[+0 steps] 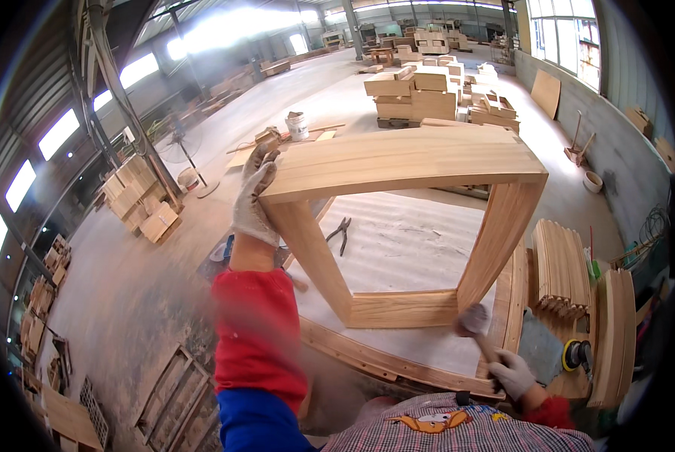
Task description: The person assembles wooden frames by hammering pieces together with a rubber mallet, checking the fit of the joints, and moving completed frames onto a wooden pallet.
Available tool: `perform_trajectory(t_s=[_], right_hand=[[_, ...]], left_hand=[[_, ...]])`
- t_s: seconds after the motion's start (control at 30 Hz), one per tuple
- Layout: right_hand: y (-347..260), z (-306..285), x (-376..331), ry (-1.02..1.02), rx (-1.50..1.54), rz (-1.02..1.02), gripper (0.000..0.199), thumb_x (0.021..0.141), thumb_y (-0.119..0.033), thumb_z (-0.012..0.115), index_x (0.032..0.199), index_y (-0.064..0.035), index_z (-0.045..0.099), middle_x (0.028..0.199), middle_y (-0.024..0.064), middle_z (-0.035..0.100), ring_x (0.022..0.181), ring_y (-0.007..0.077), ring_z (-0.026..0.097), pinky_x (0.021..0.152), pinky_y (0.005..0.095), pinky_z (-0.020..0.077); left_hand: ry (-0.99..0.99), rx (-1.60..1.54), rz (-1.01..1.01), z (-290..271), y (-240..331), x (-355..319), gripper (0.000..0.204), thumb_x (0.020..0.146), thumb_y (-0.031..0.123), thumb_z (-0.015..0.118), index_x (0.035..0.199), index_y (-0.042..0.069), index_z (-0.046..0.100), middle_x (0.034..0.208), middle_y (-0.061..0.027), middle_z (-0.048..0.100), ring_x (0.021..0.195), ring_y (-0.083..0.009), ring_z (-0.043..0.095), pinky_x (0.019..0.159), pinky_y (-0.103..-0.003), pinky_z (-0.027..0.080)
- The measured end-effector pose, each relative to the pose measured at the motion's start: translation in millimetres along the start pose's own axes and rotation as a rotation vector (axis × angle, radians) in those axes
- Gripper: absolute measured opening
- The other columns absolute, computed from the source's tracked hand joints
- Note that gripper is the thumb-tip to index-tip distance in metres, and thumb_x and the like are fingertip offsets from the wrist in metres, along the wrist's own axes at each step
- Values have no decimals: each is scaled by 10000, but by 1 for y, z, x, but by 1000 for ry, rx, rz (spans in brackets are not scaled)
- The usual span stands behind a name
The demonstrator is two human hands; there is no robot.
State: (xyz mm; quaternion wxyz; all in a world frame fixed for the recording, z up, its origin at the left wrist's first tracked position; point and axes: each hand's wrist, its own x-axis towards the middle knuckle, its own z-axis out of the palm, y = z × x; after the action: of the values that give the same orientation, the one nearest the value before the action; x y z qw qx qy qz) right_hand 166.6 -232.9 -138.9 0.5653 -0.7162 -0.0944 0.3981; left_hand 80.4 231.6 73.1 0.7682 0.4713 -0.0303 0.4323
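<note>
Right hand (512, 374), gloved, low near apron, fingers wrapped round handle of mallet (479, 328); mallet head blurred at lower right corner of wooden frame (405, 226). Frame stands upright on padded workbench (398, 248). Left hand (255, 197), gloved, fingers clamped over frame's upper left corner. Pliers (340, 232) lie on bench behind frame. Orbital sander (576, 354) right of bench, beside stacked curved slats (562, 265). Farther: white bucket (297, 126), timber stacks (413, 92) on workshop floor.

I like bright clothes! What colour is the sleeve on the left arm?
Red, with blue nearer the shoulder: the left sleeve shows best in the head view.
</note>
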Motion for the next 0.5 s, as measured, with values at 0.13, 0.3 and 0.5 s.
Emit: perform_trajectory(t_s=[0.13,0.3,0.5], right_hand=[[-59,68,53,-490,12,39,281,840,-160,547,1042,28,494,726,62,534,530,121,524,469,266,468],[-175,147,81,-584,108,-97,256,840,-182,547,994,17,501,714,55,517,537,131,519,458,285,452],[-276,175,77,-542,53,-371,468,806,-169,581,1212,11,433,764,39,511,540,102,513,409,237,429]], left_hand=[[47,32,58,-12,-7,8,450,844,9,497,1286,52,430,1217,-75,508,1139,-149,490,978,-268,404],[38,-6,38,-26,-8,12,444,854,22,489,1291,45,416,1246,-83,475,1161,-166,473,986,-280,402],[9,-91,-16,-11,-7,8,432,864,48,484,1286,63,392,1201,-96,492,1131,-218,490,969,-336,416]])
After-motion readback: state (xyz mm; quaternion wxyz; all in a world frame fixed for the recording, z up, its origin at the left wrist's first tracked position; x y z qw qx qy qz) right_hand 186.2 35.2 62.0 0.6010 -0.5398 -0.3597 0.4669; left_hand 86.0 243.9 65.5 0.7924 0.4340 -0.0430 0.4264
